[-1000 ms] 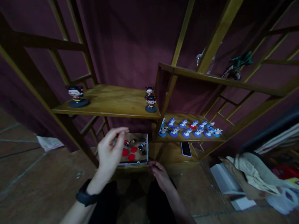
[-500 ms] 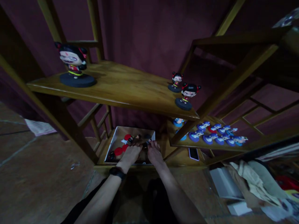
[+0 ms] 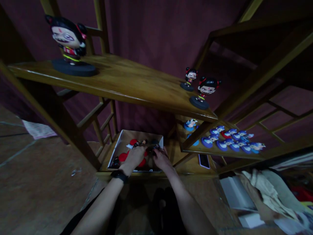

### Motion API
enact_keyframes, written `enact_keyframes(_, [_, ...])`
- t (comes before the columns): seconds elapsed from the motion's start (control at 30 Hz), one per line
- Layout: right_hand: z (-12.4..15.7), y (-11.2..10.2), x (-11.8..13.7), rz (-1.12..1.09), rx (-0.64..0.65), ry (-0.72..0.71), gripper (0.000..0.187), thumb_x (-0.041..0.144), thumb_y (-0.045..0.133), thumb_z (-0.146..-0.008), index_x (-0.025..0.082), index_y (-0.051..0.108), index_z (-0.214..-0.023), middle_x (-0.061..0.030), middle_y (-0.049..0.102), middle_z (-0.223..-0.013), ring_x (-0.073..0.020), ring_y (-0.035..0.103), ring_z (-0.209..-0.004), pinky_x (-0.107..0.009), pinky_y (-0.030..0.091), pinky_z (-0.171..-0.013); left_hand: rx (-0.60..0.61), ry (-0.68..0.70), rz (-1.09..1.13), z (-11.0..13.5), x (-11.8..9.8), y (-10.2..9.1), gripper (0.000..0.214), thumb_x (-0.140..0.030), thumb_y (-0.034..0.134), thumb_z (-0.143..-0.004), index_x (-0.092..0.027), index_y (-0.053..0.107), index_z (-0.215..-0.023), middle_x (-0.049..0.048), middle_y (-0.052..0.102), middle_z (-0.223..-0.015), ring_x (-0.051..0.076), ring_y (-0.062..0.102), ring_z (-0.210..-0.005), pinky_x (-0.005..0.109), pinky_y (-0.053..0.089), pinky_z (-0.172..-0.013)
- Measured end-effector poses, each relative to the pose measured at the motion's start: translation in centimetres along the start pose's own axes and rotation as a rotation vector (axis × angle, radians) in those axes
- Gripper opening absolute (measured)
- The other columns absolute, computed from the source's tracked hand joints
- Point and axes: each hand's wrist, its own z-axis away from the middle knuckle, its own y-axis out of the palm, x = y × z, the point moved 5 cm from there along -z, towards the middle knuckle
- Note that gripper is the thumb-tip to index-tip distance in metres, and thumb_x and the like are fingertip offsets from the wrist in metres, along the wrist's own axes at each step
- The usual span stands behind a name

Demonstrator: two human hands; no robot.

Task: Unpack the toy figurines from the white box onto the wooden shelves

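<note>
Both my hands reach down into a shallow open cardboard box (image 3: 160,140) on the lowest shelf. My left hand (image 3: 135,157), with a dark band on the wrist, is over several red round bases (image 3: 123,157); its fingertips are hidden. Just beyond it lies a small black-haired figurine (image 3: 141,142). On the box's right side my right hand (image 3: 161,158) has its fingers closed at a small dark figurine (image 3: 155,148), mostly covered by the hand. A dark piece (image 3: 116,161) lies in the left front corner.
Overhead, the wooden shelf (image 3: 132,83) carries a large figurine (image 3: 70,42) at left and two smaller ones, the nearer (image 3: 206,89), at right. Several blue-purple figurines (image 3: 225,143) crowd a lower side shelf, with a phone (image 3: 203,161) below. Boxes (image 3: 238,192) and cloth lie on the floor.
My left hand has shifted slightly left, away from the right hand, uncovering more red bases. My right hand stays by the dark figurine. The camera view has tilted a little.
</note>
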Motion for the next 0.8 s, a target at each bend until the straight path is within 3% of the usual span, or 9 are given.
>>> enact_keyframes(0.1, [0.0,-0.9,0.0,-0.487,-0.013,0.074,0.035,0.025,0.049,-0.080,0.025,0.054,-0.115,-0.0022,0.058,-0.115,-0.0167,0.050,-0.109,-0.037,0.031,-0.100,-0.067,-0.020,0.248,-0.7,0.7,0.3,0.036,-0.012,0.039,-0.080,-0.019,0.061,-0.108,0.0121,0.066,-0.102,0.023,0.060,-0.096,0.036,0.045,-0.081])
enact_keyframes(0.2, [0.0,-0.9,0.3,-0.982,0.047,0.117,0.033,0.036,0.051,-0.080,0.023,0.057,-0.110,-0.0027,0.061,-0.108,-0.0158,0.056,-0.099,-0.033,0.041,-0.089,-0.071,0.013,0.583,-1.1,0.2,0.6,0.038,-0.010,0.040,-0.077,-0.016,0.061,-0.108,0.0086,0.067,-0.103,0.019,0.060,-0.096,0.032,0.045,-0.084])
enact_keyframes(0.3, [-0.1,-0.6,0.5,-1.208,0.109,0.166,0.037,0.043,0.058,-0.074,0.020,0.059,-0.104,-0.0036,0.063,-0.099,-0.0140,0.060,-0.082,-0.031,0.045,-0.079,-0.013,-0.033,0.823,-1.2,-0.4,0.6,0.037,-0.014,0.042,-0.076,-0.013,0.060,-0.108,0.0073,0.069,-0.092,0.019,0.062,-0.086,0.032,0.049,-0.074])
enact_keyframes(0.37, [-0.3,-0.4,0.4,-1.247,0.130,0.193,0.039,0.045,0.060,-0.072,0.019,0.059,-0.101,-0.0038,0.064,-0.091,-0.0122,0.059,-0.073,-0.030,0.046,-0.074,-0.005,-0.072,0.792,-1.1,-0.4,0.1,0.034,-0.017,0.044,-0.076,-0.013,0.062,-0.105,0.0073,0.069,-0.086,0.020,0.062,-0.083,0.031,0.049,-0.070])
enact_keyframes(0.47, [-0.9,0.1,-0.3,-1.176,0.122,0.228,0.038,0.043,0.055,-0.077,0.017,0.057,-0.103,-0.0041,0.063,-0.086,-0.0114,0.058,-0.067,-0.031,0.047,-0.071,-0.091,-0.192,0.472,-0.6,1.2,-1.4,0.027,-0.019,0.046,-0.076,-0.015,0.066,-0.095,0.0093,0.069,-0.082,0.022,0.062,-0.083,0.031,0.047,-0.072])
enact_keyframes(0.6, [-1.0,0.2,-1.4,-0.706,0.044,0.206,0.031,0.027,0.050,-0.078,0.020,0.055,-0.108,-0.0029,0.061,-0.094,-0.0135,0.058,-0.078,-0.030,0.045,-0.075,-0.196,-0.340,0.100,0.3,4.5,-3.0,0.029,-0.022,0.046,-0.077,-0.017,0.064,-0.101,0.0119,0.068,-0.085,0.023,0.062,-0.083,0.030,0.044,-0.072])
enact_keyframes(0.7, [-0.4,0.7,-0.8,-0.297,0.116,0.079,0.036,0.018,0.051,-0.074,0.023,0.055,-0.109,-0.0041,0.060,-0.105,-0.0175,0.056,-0.095,-0.031,0.042,-0.082,-0.166,-0.332,0.038,0.0,6.4,-3.1,0.032,-0.020,0.047,-0.076,-0.018,0.062,-0.104,0.0098,0.068,-0.083,0.021,0.062,-0.081,0.026,0.043,-0.070])
enact_keyframes(0.8, [0.4,1.4,0.4,-0.031,0.222,-0.022,0.036,0.014,0.051,-0.073,0.023,0.056,-0.107,-0.0059,0.060,-0.108,-0.0199,0.054,-0.103,-0.031,0.039,-0.085,-0.119,-0.370,0.050,-0.7,7.8,-2.4,0.034,-0.019,0.045,-0.076,-0.018,0.063,-0.104,0.0100,0.069,-0.082,0.020,0.063,-0.079,0.025,0.043,-0.066])
